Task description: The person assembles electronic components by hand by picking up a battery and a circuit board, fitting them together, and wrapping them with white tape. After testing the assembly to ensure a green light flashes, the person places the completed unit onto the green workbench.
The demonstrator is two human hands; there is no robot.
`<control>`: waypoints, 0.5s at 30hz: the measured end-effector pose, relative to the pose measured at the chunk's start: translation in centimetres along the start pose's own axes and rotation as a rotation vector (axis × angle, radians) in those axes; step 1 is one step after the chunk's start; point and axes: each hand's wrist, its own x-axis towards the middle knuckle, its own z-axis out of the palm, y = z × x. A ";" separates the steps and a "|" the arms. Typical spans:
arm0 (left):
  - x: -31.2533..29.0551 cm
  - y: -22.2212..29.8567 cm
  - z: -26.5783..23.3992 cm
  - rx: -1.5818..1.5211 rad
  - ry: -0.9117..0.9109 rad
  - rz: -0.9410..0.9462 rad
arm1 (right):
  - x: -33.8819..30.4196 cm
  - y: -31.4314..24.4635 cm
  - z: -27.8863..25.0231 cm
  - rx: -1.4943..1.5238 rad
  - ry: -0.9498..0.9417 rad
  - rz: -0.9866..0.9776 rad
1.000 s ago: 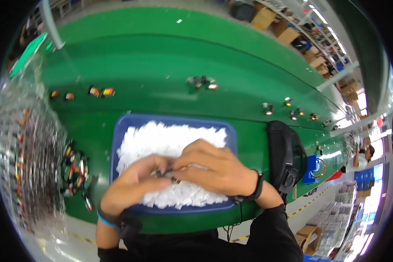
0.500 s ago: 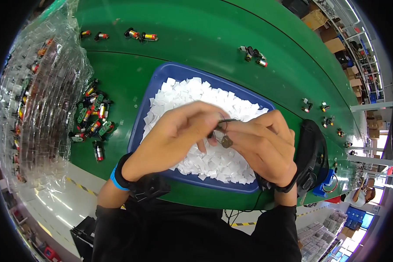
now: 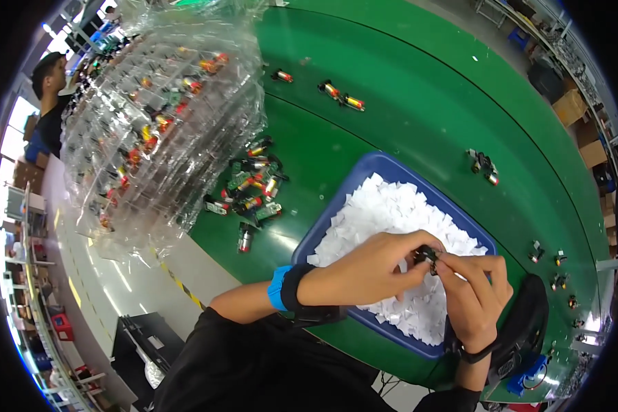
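Note:
A small black part (image 3: 427,255) with bits of metal is held over the tray; its exact kind is hard to make out. My left hand (image 3: 371,271) is closed on it with thumb and fingers. From the other side, the thumb and fingertips of my right hand (image 3: 475,295) pinch its edge. Below both hands, a blue tray (image 3: 314,240) is filled with small white paper-like squares (image 3: 398,213). Left of the tray lies a pile of small assemblies (image 3: 254,182) with red-and-yellow cylinders and green circuit boards.
A tall stack of clear plastic trays (image 3: 178,130) in loose film stands at the left. More small assemblies (image 3: 341,96) are spread along the green table (image 3: 405,96). Near my right wrist lies a black bag-like object (image 3: 529,316). A person (image 3: 51,96) is at the far left.
My view has swung left, so the tray and hands appear further right and lower. The hands still hold the small part together, now turned so that its black body shows more.

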 end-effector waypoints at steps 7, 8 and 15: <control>-0.4 0.1 0.4 0.090 0.006 0.029 | 0.0 -0.3 -0.1 0.003 -0.013 0.043; -0.6 0.1 0.6 0.123 0.014 0.012 | -0.1 -0.5 -0.1 0.004 -0.010 0.042; -0.2 0.3 0.7 0.011 -0.086 -0.034 | -0.2 -0.5 -0.5 -0.058 -0.009 0.078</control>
